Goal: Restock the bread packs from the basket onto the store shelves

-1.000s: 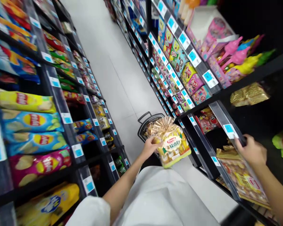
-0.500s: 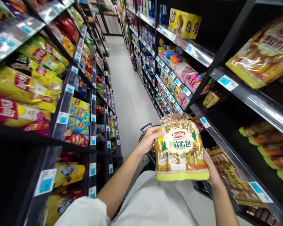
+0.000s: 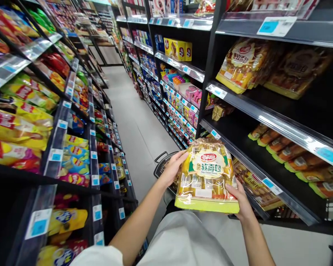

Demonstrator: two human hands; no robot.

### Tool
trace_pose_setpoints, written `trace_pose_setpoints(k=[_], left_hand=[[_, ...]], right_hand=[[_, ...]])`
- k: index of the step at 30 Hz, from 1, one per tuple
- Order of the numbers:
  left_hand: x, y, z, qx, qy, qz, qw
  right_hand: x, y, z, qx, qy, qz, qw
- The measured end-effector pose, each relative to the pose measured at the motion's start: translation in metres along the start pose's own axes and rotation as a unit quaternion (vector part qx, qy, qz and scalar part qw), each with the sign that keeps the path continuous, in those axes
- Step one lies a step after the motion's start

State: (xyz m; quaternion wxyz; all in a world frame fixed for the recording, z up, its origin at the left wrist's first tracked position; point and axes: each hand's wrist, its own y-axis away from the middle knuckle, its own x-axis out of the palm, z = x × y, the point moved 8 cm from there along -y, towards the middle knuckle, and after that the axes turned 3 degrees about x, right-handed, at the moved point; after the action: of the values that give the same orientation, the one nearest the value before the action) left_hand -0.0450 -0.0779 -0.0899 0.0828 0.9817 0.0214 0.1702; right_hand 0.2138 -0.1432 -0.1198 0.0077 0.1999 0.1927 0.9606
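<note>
Head view, single cam. Clear plastic bag of soft bread (image 3: 206,177), yellow-green base, gold twist top, sits lower centre of frame, label facing camera, held up in front of white shirt (image 3: 183,240). Left hand (image 3: 172,168): fingers spread, curled round upper-left edge of bag, partly closed, firm-looking hold. Right hand (image 3: 238,197): thumb pressed on front near lower-right corner, remaining fingers mostly hidden behind bag, so exact closure can't be told, but bag clearly in its grasp. Dark shopping basket (image 3: 161,166) just left of and behind bag, handle raised, contents hard to make out; carried or standing on floor, can't tell. Lower right: black shelf w/ blue-tagged price strip (image 3: 272,186), pkgs of pastries (image 3: 255,188) just beyond right hand. Upper right: more bread bags (image 3: 242,66). Left side of frame: rows of crisp bags (image 3: 16,127).

Risks, as judged: slick film + light right-hand hold = bag could slip, then drop to floor or hit basket rim. Too hard a squeeze = soft bread crushed under thumb. Wide swing to right = bag corner or wrist catching price strip, pastry pkgs knocked off shelf.
</note>
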Motion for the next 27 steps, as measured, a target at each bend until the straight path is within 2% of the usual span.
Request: trace_pose_setpoints(k=[7,13,15,20,24,27], left_hand=[[0.018,0.023,0.005,0.055,-0.104,-0.013,0.993],[0.056,0.022,0.014,0.092,-0.187,0.065,0.976],[0.067,0.014,0.016,0.126,-0.215,0.073,0.966],[0.089,-0.021,0.024,0.216,-0.307,0.035,0.926],[0.107,-0.060,0.040,0.206,-0.298,0.041,0.931],[0.117,-0.095,0.043,0.208,-0.280,0.043,0.936]], right_hand=[[-0.019,0.013,0.026,-0.051,-0.036,-0.038,0.997],[-0.036,0.007,0.052,-0.106,-0.073,-0.094,0.987],[-0.037,0.000,0.060,-0.124,-0.081,-0.099,0.984],[-0.039,-0.027,0.088,-0.156,-0.095,-0.114,0.977],[-0.040,-0.058,0.114,-0.165,-0.055,-0.122,0.977],[-0.040,-0.089,0.135,-0.163,-0.037,-0.109,0.980]])
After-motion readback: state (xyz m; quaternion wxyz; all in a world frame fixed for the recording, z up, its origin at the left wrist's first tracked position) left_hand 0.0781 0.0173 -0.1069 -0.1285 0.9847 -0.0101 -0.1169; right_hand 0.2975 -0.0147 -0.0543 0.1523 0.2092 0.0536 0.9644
